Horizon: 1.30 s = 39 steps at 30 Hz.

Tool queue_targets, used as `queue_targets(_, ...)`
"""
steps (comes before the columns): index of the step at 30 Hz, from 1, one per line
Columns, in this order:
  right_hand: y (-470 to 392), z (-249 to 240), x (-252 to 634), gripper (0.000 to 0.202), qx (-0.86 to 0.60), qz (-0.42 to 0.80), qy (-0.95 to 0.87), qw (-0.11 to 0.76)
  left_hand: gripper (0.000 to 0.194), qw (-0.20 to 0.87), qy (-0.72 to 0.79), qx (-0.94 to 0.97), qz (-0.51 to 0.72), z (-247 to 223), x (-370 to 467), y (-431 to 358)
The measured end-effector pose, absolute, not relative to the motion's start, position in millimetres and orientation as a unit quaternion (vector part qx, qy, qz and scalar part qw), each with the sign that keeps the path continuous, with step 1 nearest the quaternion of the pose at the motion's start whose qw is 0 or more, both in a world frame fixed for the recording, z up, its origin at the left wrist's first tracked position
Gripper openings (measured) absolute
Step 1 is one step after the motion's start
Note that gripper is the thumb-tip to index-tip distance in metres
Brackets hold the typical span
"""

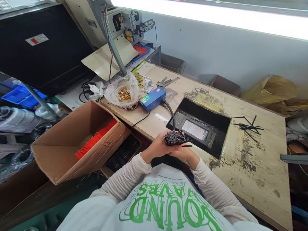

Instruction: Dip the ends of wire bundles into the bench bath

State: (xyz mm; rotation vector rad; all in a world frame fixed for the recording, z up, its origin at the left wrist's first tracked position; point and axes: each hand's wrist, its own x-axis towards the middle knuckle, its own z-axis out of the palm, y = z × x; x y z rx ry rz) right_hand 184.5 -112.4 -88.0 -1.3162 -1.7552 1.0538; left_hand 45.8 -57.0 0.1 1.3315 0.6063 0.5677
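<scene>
A thick bundle of thin black tubes (175,138) points its cut ends up toward me, near the table's front edge. My left hand (157,147) is wrapped round its left side. Below and to the right of the bundle is my right hand (184,154), its fingers mostly hidden behind the bundle and my left hand. One black tube (187,146) sticks out to the right, over my right hand. Just beyond my hands a solder pot (194,130) with a shiny rectangular surface sits in the dark table opening.
Loose black tubes (250,127) lie on the wooden table (260,166) at the right. Beyond my hands are a blue box (152,99) with a black hose and a bag of brass-coloured parts (124,93). A cardboard box (64,150) holds red pieces at the left.
</scene>
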Motion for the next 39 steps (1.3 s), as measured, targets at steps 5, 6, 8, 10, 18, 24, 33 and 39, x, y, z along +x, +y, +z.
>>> queue_targets(5,-112.3,-65.7,187.4,0.028,-0.388,0.657,-0.55,0.339,0.067,0.781,0.263,0.55,0.134,4.7,38.9,-45.1)
queue_targets(6,-111.9,-63.2,188.3,0.033,-0.359,0.697,-0.529,0.325,0.068,0.793,0.268,0.535,0.111,5.5,37.9,-44.8)
queue_targets(8,-110.7,-60.4,189.5,0.043,-0.332,0.731,-0.509,0.312,0.067,0.802,0.29,0.51,0.112,6.3,37.5,-47.0)
queue_targets(10,-109.5,-59.3,188.9,0.049,-0.355,0.704,-0.523,0.324,0.06,0.788,0.316,0.504,0.162,5.5,39.6,-51.4)
queue_targets(18,-106.7,-59.0,178.0,0.05,-0.504,0.47,-0.622,0.371,0.041,0.701,0.326,0.574,0.271,0.2,49.2,-64.0)
queue_targets(24,-107.5,-59.8,184.7,0.057,-0.47,0.415,-0.695,0.352,0.041,0.617,0.331,0.661,0.27,6.1,47.2,-67.8)
queue_targets(33,-107.4,-73.7,188.7,0.036,-0.455,0.41,-0.733,0.295,0.045,0.61,0.304,0.684,0.26,3.6,44.2,-68.2)
queue_targets(39,-103.9,-65.0,184.0,0.011,-0.425,0.416,-0.761,0.259,0.034,0.609,0.271,0.702,0.251,6.6,37.1,-68.8)
